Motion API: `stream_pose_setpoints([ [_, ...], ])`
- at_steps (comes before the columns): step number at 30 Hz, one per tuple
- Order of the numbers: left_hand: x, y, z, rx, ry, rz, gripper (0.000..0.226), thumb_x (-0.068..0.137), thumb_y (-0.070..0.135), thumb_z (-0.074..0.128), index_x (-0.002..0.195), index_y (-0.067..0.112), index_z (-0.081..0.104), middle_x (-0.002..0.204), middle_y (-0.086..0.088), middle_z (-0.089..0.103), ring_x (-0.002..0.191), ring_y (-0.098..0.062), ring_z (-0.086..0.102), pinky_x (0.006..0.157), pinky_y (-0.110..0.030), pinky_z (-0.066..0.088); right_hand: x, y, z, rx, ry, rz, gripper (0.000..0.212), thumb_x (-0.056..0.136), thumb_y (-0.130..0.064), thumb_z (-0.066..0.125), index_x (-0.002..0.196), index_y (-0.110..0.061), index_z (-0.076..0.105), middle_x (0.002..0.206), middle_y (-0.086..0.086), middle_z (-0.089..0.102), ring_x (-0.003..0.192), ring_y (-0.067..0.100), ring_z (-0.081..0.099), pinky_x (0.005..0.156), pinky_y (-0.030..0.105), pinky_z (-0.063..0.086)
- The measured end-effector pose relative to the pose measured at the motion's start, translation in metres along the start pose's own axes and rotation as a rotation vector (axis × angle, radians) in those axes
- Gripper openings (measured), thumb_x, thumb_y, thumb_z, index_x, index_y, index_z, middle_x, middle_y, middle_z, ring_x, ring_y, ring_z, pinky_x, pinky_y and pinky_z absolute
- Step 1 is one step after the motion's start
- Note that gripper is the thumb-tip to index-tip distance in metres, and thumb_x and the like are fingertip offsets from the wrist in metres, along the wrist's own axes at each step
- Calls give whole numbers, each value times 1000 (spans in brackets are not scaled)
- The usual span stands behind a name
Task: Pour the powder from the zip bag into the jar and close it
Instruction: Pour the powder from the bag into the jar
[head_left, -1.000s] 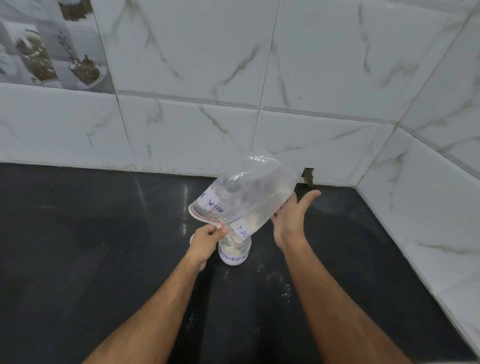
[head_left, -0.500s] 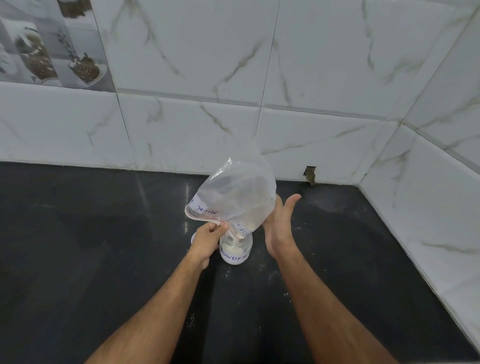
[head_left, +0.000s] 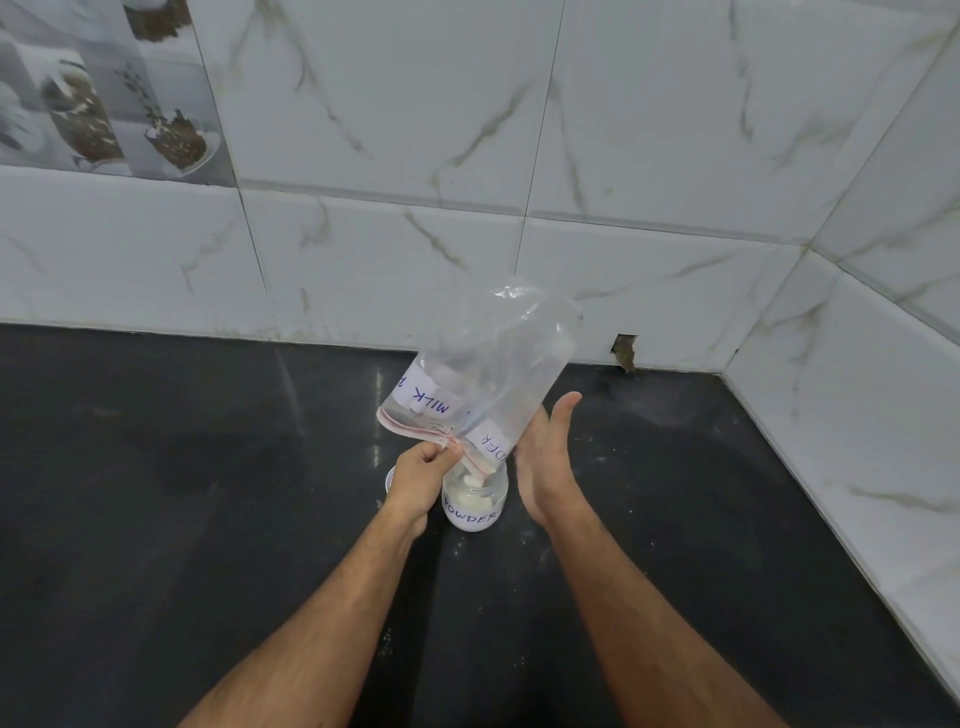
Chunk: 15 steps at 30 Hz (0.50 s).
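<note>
Item: zip bag (head_left: 483, 384), clear plastic, labelled "MILK" in blue ink, held upside down. Its long axis slants from the sealed bottom, up and to the right near the tiled wall (head_left: 649, 156), down and to the left to the pink zip mouth, which sits directly over the jar. Little powder appears left inside; a few pale clumps cling near the mouth.

Item: jar (head_left: 474, 501), small, clear, labelled "POWDER", upright on the black desk (head_left: 182, 493), partly filled with white powder. It lies just beyond and between both wrists.

Item: left hand (head_left: 423, 475). Fingers (head_left: 435, 456) curled, pinching the zip edge at the bag's mouth; this is the hand nearer the jar, just beside its left shoulder.

Item: right hand (head_left: 545, 462). Fingers straight and held together, palm flat against the bag's right side, thumb raised; it holds nothing.

Item: lid (head_left: 390, 477), pale, mostly hidden behind the left hand, left of the jar; identity judged, not certain.

Assessment: pouring is nearly finished. Closing turns on the lid lying left of the jar, so the left hand is better placed once it lets go of the bag.
</note>
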<state>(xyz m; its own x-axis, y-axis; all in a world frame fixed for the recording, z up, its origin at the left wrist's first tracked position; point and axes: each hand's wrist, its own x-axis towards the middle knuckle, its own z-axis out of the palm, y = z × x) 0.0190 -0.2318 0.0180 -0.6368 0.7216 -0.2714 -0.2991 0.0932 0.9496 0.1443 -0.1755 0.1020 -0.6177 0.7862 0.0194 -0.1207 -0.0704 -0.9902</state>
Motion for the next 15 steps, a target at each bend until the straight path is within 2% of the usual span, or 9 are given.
stream_pose_setpoints([
  [2,1,-2,1,-5,7,-8,8,94,12,65,91,11,72,95,-5,76,94,-19,70,84,-31,54,-1,-2,1,-38,-30,-10,110,66,-96,18,148,-26,41,137,-14,61,128,6,56,93,19,51],
  [4,1,-2,1,-20,11,-21,8,94,13,65,91,9,71,96,-7,76,94,-21,70,89,-35,54,-2,-1,1,-74,40,-25,102,70,-95,18,144,-31,45,134,-19,61,123,-3,57,89,12,50],
  [6,2,-1,2,-16,12,-15,8,94,12,65,93,6,71,96,-8,76,94,-21,69,88,-33,54,-4,-1,3,-38,14,-22,78,84,-78,6,132,-35,52,121,-23,67,113,-8,62,83,9,50],
  [9,3,-3,2,-18,21,-13,8,94,13,66,94,7,71,97,-8,76,97,-22,70,91,-36,54,-4,3,1,-54,5,-26,69,95,-60,-2,131,-34,50,118,-25,69,114,-5,62,84,11,49],
  [12,4,-5,2,-47,10,-24,8,93,14,67,90,8,71,97,-9,77,101,-28,70,95,-42,53,-1,8,0,-20,47,-28,78,87,-70,7,147,-32,40,141,-19,55,131,-1,51,91,12,45],
  [15,3,-5,3,-56,21,-38,8,93,15,67,92,8,72,100,-12,77,105,-30,70,98,-44,53,-4,8,0,-39,10,-51,99,76,-86,19,148,-21,39,145,-2,55,132,10,54,100,23,48],
])
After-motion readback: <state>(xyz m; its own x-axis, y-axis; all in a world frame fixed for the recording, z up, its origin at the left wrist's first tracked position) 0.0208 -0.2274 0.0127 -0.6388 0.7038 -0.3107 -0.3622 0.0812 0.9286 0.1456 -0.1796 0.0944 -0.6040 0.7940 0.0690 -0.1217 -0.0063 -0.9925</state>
